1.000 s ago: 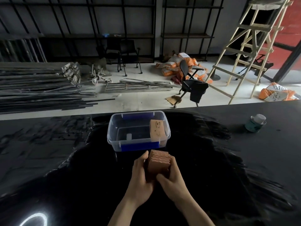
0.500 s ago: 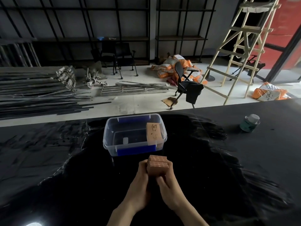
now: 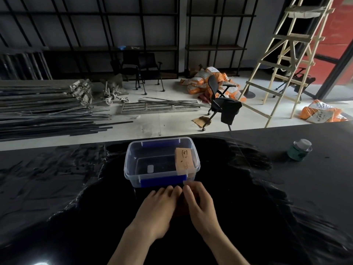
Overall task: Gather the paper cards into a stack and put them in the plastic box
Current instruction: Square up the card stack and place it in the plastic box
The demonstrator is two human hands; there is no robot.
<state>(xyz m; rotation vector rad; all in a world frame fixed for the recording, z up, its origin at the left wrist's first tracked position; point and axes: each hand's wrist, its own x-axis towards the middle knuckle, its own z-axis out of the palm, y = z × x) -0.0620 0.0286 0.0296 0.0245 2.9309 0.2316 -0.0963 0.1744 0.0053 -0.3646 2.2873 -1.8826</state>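
A clear plastic box (image 3: pixel 127 161) with blue latches stands on the black table, just beyond my hands. Inside it, a brown paper card pack (image 3: pixel 184 159) leans against the right wall. My left hand (image 3: pixel 158 205) and my right hand (image 3: pixel 200 207) lie side by side, palms down, cupped over the stack of cards (image 3: pixel 181 209). Only a dark brown sliver of the stack shows between them. My fingertips reach almost to the box's front wall. Both hands are slightly blurred.
A green can with a white lid (image 3: pixel 299 150) stands at the table's right, far from the box. The glossy black table (image 3: pixel 76 188) ends just behind the box. Beyond it are a floor with metal bars, an office chair (image 3: pixel 221 100) and a wooden ladder (image 3: pixel 282 60).
The stack was held upright between both hands with its top edge showing. Now the hands have turned over it and pressed it low on the table, hiding it, closer to the box.
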